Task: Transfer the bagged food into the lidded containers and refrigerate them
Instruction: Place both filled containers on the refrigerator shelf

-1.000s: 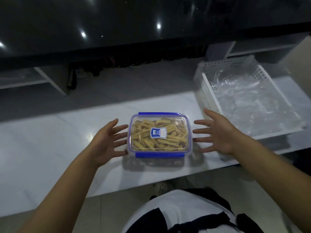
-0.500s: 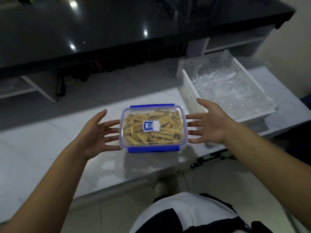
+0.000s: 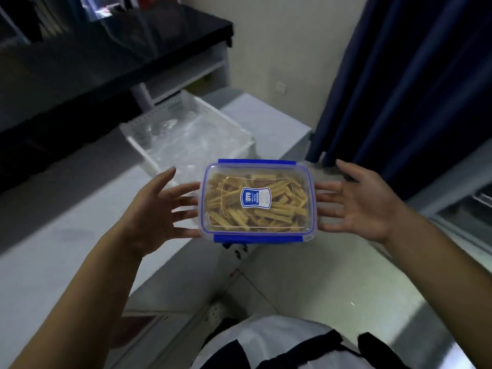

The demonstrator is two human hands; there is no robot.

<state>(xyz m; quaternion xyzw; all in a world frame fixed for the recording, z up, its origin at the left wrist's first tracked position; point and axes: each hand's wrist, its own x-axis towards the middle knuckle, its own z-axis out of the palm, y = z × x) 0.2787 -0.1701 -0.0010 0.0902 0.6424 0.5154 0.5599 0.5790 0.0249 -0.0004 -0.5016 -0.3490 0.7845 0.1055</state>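
Carrying clear blue-clipped container (image 3: 257, 202) of yellow sticks between left hand (image 3: 157, 214), right hand (image 3: 359, 201); fingers straight.

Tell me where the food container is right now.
In the head view the lidded container is centre frame, carried off the counter between the left hand and right hand, straight fingers pressing its short sides, just in front of the white basket.

- Lidded container (image 3: 257, 201) carried off the surface (image 3: 53, 235), above its front edge and the floor (image 3: 306, 275).
- White basket (image 3: 186, 139) just behind-left.
- Dark curtain (image 3: 412, 89) stands close right.
- Black shelf (image 3: 106, 57) overhangs rear-left.
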